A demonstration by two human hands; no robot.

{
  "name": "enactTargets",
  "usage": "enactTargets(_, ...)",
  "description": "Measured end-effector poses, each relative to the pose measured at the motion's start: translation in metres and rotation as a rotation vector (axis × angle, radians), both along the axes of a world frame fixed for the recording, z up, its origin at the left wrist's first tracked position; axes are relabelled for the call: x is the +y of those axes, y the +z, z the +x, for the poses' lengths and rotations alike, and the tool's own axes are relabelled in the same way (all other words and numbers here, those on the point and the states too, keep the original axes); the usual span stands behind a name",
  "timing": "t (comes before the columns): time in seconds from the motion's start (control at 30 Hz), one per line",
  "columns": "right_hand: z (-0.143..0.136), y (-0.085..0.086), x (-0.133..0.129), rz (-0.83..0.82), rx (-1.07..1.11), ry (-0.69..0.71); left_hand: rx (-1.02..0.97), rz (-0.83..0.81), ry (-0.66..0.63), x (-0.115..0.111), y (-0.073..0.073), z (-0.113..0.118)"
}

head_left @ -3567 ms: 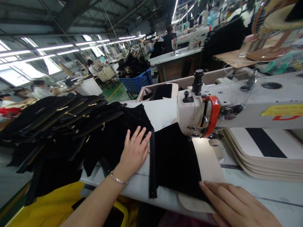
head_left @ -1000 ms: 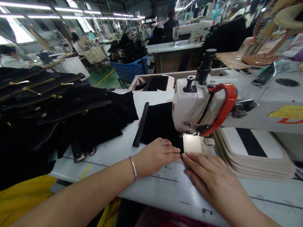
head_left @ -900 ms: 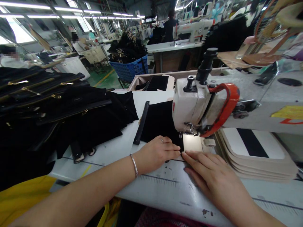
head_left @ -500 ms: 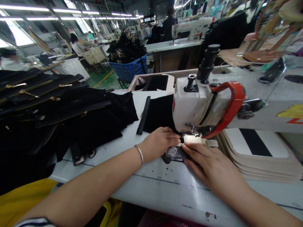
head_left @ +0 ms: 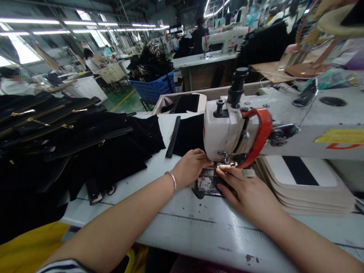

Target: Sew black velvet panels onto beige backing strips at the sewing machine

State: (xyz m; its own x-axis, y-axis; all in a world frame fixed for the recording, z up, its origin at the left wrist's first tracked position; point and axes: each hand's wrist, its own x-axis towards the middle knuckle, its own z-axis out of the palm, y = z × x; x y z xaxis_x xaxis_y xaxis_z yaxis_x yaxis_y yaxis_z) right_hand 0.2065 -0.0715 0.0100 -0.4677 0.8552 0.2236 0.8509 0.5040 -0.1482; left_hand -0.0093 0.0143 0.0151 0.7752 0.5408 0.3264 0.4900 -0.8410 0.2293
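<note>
A white sewing machine (head_left: 220,127) with a red finger guard (head_left: 263,127) stands in front of me. Its lit needle area is partly hidden by my fingers. My left hand (head_left: 191,168), wearing a ring and a bracelet, is closed on the near edge of a black fabric piece (head_left: 189,132) just left of the presser foot. My right hand (head_left: 246,185) lies with fingers stretched out beside the foot, thumb apart, its fingertips pressing a pale strip at the lit spot. A black strip (head_left: 173,137) with a zipper pull runs along the fabric's left side.
Black pieces with gold zippers (head_left: 71,140) are heaped on the left of the white table (head_left: 182,231). Stacked beige panels (head_left: 318,193) lie right, under the machine arm. Behind are a lined bin (head_left: 159,106), a blue basket (head_left: 153,87) and co-workers at other machines.
My view has shifted slightly, so the machine appears further left. The pale piece under the foot now shows less, and my right fingertips are closer to the foot.
</note>
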Motion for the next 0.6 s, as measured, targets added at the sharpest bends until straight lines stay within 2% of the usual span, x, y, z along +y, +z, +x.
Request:
enactTargets(0.47,-0.006,0.003,-0.009,0.078,0.075,0.016,-0.059,-0.037,-0.014,-0.005,-0.002,-0.002)
enactTargets(0.6,0.007,0.017,-0.025,0.146,0.088,0.033,-0.051,-0.032,0.097,-0.007,-0.004,-0.002)
